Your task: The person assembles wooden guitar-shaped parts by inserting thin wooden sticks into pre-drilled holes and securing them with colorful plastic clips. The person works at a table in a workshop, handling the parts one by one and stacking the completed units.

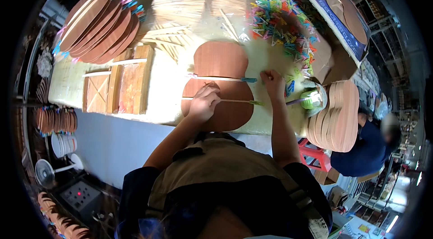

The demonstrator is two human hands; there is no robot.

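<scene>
A brown ukulele-shaped wooden plate (221, 58) lies flat before me on the bench. Two thin pale strips run across it: the upper strip (216, 78) is at the waist, with a pink clothespin (192, 76) on its left end and a teal clothespin (248, 79) on its right. Across the wide part lies the lower strip (234, 100), a green clothespin (255, 102) at its right end. My left hand (205, 102) grips this lower strip near its left part and covers some of it. Right of the plate, my right hand (272, 82) is closed, its fingers curled; what they hold is hidden.
Colourful clothespins (275, 18) are heaped at the back right, beside a cardboard box (333, 58). A green glue container (311, 100) stands near stacked wooden plates (336, 117). Clamped plates (97, 31), strip bundles (180, 0) and a wooden jig (131, 81) occupy the left. A co-worker (363, 148) is at right.
</scene>
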